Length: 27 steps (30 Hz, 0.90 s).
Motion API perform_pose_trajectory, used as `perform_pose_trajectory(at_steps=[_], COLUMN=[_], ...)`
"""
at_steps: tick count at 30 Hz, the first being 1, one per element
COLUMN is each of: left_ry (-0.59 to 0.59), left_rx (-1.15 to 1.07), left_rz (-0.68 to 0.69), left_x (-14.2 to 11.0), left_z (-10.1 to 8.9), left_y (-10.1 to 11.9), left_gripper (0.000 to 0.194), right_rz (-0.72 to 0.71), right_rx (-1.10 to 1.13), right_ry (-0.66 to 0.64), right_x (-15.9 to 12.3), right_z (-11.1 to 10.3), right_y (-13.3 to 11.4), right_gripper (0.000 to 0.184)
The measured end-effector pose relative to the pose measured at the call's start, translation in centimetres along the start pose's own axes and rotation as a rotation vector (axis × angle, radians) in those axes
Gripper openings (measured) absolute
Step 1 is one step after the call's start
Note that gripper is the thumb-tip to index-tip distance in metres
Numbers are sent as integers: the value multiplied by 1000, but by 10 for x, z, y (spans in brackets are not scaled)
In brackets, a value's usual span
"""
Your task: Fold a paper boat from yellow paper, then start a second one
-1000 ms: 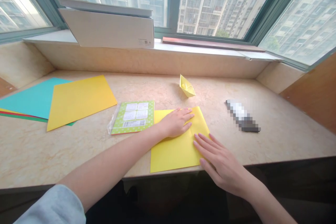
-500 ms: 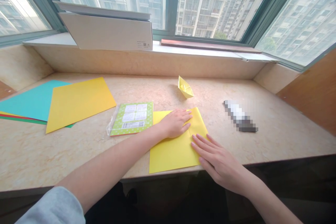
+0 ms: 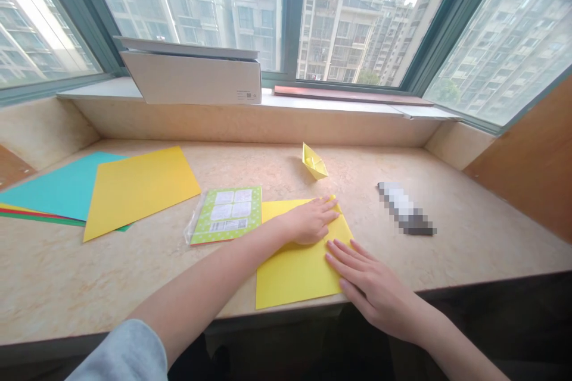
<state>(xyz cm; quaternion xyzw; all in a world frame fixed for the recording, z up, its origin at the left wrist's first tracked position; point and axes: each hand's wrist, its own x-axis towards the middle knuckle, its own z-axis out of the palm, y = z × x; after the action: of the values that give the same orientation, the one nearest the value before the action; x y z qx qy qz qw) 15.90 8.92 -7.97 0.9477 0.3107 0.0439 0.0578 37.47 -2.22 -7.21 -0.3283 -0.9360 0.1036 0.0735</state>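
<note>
A yellow paper sheet (image 3: 290,271) lies at the near edge of the stone ledge (image 3: 134,274). My left hand (image 3: 310,220) rests flat on its upper part, fingers stretched toward the top right corner, which looks slightly lifted. My right hand (image 3: 366,277) lies flat on the sheet's right edge, fingers spread and pointing left. Neither hand holds anything. A small folded yellow paper boat (image 3: 314,162) stands further back on the ledge, apart from both hands.
A green packet of paper (image 3: 227,212) lies just left of the sheet. Loose yellow (image 3: 140,187) and teal (image 3: 58,184) sheets lie at the far left. A blurred dark-and-white object (image 3: 406,208) lies to the right. A white box (image 3: 194,77) and a wooden strip (image 3: 348,95) sit on the windowsill.
The view has tilted up a little. My left hand slid right toward the sheet's top corner; my right hand shifted slightly left along the edge. Both stay flat on the paper.
</note>
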Motion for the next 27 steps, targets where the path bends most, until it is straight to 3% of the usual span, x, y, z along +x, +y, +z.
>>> perform_pose_trajectory(at_steps=[6, 11, 14, 17, 19, 21, 24, 27], left_ry=[26, 7, -20, -43, -57, -70, -85, -95], left_rx=[-9, -36, -45, -51, -55, -60, -63, -59], left_rz=[-32, -42, -43, -39, -39, -43, -55, -77], left_x=[5, 5, 5, 5, 5, 6, 7, 8], left_z=[5, 5, 3, 1, 1, 1, 2, 3], left_y=[0, 0, -2, -5, -6, -7, -9, -9], left_gripper=[50, 56, 56, 57, 57, 57, 58, 58], right_rz=[-1, 61, 93, 108, 210, 287, 234, 125], right_rx=[-49, -47, 85, 396, 619, 689, 656, 582], right_ry=[-1, 19, 3, 39, 219, 378, 325, 233], right_x=[1, -10, -24, -29, -19, 1, 42, 72], right_z=[4, 11, 0, -21, -34, -41, -39, -29], right_y=[-1, -18, -26, -17, 0, 23, 54, 65], right_gripper=[52, 56, 57, 40, 40, 54, 57, 54])
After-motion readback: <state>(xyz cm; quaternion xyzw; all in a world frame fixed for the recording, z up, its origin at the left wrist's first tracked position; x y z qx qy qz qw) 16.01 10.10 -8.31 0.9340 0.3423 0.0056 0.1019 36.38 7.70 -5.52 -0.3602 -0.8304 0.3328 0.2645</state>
